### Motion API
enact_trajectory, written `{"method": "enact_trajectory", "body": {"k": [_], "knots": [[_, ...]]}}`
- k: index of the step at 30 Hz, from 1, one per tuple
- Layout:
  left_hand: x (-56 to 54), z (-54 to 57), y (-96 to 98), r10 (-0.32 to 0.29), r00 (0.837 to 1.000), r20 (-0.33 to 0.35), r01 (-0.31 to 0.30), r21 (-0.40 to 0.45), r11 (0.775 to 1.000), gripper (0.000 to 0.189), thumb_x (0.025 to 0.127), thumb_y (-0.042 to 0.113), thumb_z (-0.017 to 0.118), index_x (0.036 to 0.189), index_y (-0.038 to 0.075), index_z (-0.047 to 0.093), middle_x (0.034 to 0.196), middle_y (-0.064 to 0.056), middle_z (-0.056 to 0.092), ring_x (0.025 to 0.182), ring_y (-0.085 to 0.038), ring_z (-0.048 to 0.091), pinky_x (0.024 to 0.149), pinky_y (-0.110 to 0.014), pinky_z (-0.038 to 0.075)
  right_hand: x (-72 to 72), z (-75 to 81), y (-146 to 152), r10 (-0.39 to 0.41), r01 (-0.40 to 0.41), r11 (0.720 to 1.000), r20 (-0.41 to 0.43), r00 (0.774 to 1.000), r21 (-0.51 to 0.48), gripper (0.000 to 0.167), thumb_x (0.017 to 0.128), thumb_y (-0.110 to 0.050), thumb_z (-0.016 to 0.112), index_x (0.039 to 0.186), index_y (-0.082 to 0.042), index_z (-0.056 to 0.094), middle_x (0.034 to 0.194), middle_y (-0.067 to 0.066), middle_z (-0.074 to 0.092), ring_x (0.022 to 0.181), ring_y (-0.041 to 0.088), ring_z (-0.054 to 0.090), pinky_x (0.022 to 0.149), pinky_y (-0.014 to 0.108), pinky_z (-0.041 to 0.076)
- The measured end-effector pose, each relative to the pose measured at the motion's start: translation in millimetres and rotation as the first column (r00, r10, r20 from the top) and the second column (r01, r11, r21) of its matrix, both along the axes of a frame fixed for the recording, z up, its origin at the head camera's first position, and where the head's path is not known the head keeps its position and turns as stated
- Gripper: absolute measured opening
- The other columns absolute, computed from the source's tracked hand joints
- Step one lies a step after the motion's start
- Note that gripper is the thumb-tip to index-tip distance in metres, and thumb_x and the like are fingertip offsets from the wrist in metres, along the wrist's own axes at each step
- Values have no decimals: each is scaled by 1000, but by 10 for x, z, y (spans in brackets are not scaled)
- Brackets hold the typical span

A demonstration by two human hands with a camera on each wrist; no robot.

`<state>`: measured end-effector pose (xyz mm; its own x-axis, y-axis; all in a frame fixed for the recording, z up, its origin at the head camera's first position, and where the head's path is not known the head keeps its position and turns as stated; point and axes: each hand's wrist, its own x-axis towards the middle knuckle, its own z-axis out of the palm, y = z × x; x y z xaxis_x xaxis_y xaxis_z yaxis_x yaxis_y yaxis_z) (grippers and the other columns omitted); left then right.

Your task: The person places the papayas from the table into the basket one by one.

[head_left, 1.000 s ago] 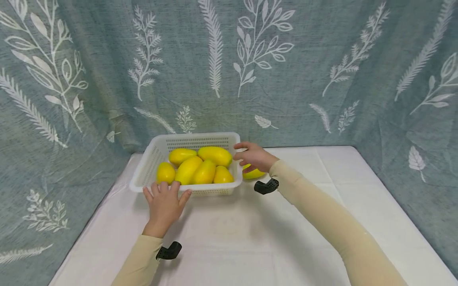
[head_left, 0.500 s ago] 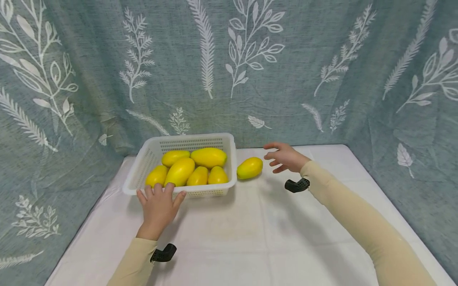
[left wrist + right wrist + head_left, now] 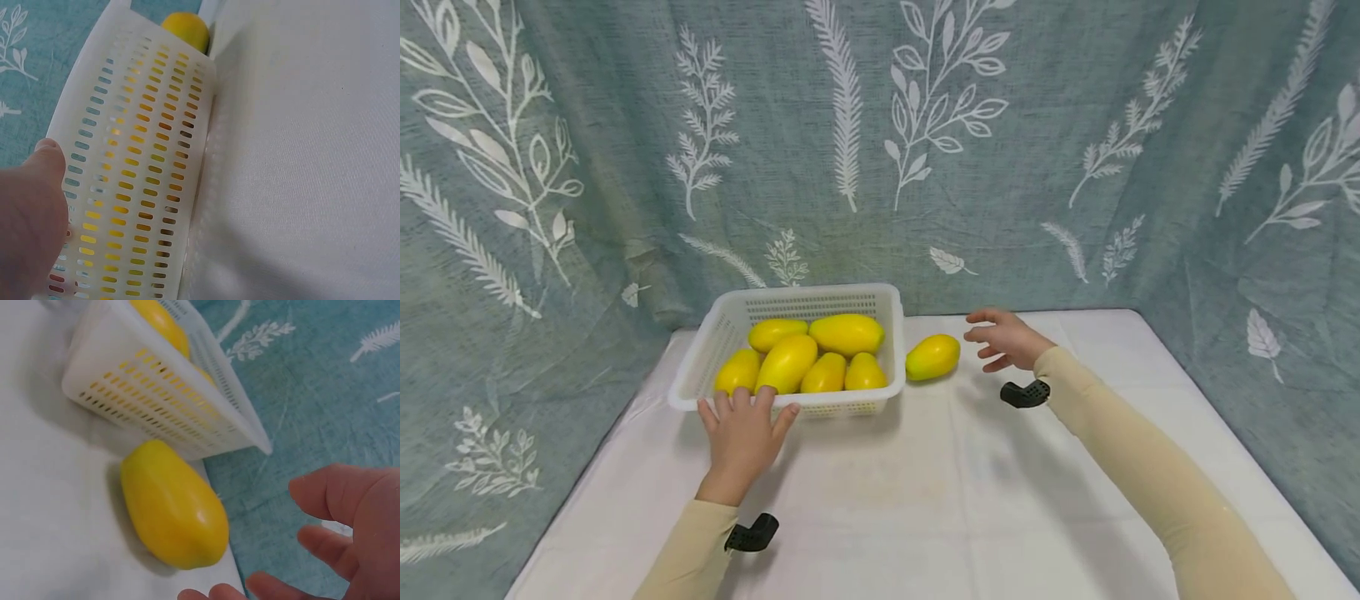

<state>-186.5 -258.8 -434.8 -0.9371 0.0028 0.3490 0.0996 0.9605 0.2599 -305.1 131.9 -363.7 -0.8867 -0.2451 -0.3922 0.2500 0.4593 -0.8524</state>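
Note:
My left hand (image 3: 741,442) holds the front rim of a white slotted plastic basket (image 3: 820,402), its fingers hooked over the edge. In the left wrist view, the thumb (image 3: 47,159) lies against the rim. Several yellow papayas (image 3: 786,364) lie inside the basket. One more papaya (image 3: 933,357), greenish at one end, rests on the table beside the basket's right wall. Just right of it, my right hand (image 3: 1011,340) hovers with fingers apart and nothing held. The right wrist view shows a gap between the fingers and that papaya (image 3: 175,506).
A white cloth (image 3: 880,492) covers the table. Behind and along both sides hangs a grey-green curtain (image 3: 1000,208) with white leaf prints. Each wrist carries a black device, one at the left cuff (image 3: 752,533) and one at the right (image 3: 1025,394).
My right hand has moved right, from the basket's right edge to beyond the loose papaya, uncovering it. Papayas inside the basket have shifted slightly. The left hand stays on the rim.

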Motion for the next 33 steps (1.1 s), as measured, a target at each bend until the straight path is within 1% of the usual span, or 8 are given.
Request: {"method": "enact_trajectory", "body": {"k": [5, 9, 13, 16, 21, 27, 33], "knots": [[0, 9, 14, -8, 1000, -16, 8, 4, 1000, 44, 99, 40, 63, 116, -1, 60, 112, -36, 55, 122, -63, 38, 108, -83, 12, -73, -109, -60, -27, 27, 1000, 19, 999, 3, 66, 104, -27, 53, 161, -10, 25, 162, 26, 30, 140, 47, 44, 97, 46, 55], [3, 21, 11, -8, 1000, -7, 8, 9, 1000, 44, 100, 40, 63, 116, 0, 60, 113, -35, 55, 124, -63, 36, 109, -83, 11, -142, -210, -127, -55, 54, 998, 40, 998, 11, 65, 105, -29, 53, 161, -11, 25, 162, 28, 28, 138, 46, 46, 100, 48, 54], [6, 26, 3, -3, 1000, 7, 3, 5, 1000, 45, 100, 41, 62, 117, 0, 60, 114, -35, 54, 125, -63, 35, 109, -83, 10, -182, -301, -219, -70, 70, 998, 59, 996, 4, 64, 105, -29, 52, 161, -11, 27, 163, 28, 27, 138, 46, 46, 102, 51, 53], [4, 16, 0, 1, 1000, 6, -1, 2, 1000, 45, 101, 42, 62, 116, 0, 60, 114, -35, 54, 126, -63, 35, 109, -83, 11, -191, -366, -289, -86, 87, 996, 66, 994, -3, 63, 105, -30, 53, 160, -11, 28, 164, 25, 27, 138, 46, 46, 103, 51, 52], [-8, -15, -1, 1, 1000, -3, -1, 0, 1000, 45, 101, 42, 62, 115, 0, 60, 112, -35, 55, 125, -62, 36, 109, -82, 12, -185, -463, -380, -111, 112, 994, 44, 993, -12, 63, 106, -32, 53, 160, -12, 29, 163, 22, 32, 138, 46, 47, 103, 53, 53], [-10, -30, -9, -4, 999, -32, 5, 6, 1000, 45, 100, 43, 63, 113, 0, 60, 110, -34, 54, 123, -62, 37, 109, -82, 12, -196, -537, -499, -170, 170, 984, 5, 985, -49, 63, 104, -33, 56, 159, -14, 32, 162, 20, 35, 141, 46, 45, 104, 56, 51], [-15, -41, -16, -4, 999, -50, 4, -1, 1000, 45, 99, 43, 64, 113, 0, 59, 109, -34, 55, 122, -62, 38, 108, -82, 13, -236, -628, -602, -207, 206, 978, -51, 977, -29, 64, 102, -32, 61, 158, -15, 35, 164, 16, 33, 142, 40, 45, 101, 55, 53]]}}
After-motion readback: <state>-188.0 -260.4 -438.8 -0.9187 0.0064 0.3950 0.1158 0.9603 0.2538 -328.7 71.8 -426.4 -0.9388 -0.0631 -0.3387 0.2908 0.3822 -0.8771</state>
